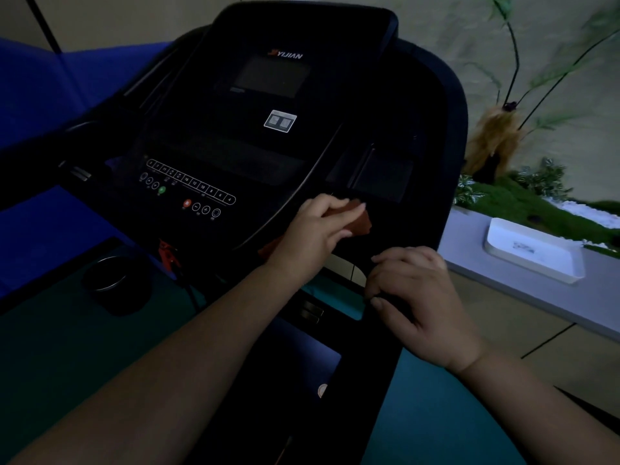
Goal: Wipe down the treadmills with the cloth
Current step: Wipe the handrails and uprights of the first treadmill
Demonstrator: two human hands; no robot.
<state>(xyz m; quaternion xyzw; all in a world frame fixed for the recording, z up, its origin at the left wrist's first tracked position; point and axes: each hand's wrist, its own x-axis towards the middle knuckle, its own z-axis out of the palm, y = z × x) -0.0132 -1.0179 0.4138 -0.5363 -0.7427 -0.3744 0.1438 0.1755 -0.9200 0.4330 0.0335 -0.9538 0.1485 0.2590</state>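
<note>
The cloth (349,219) is pressed by the left hand (315,233) onto the treadmill console (235,152), with unwiped buttons off to its left, while the right hand (416,297) is curled on the handrail (385,330).

Your left hand (315,226) reaches forward on a long bare forearm, fingers curled over the cloth (352,219) and pressing it down. Your right hand (416,303) sits nearer you, knuckles up, fingers curled round the treadmill (385,95) handrail, wrist bent.
</note>
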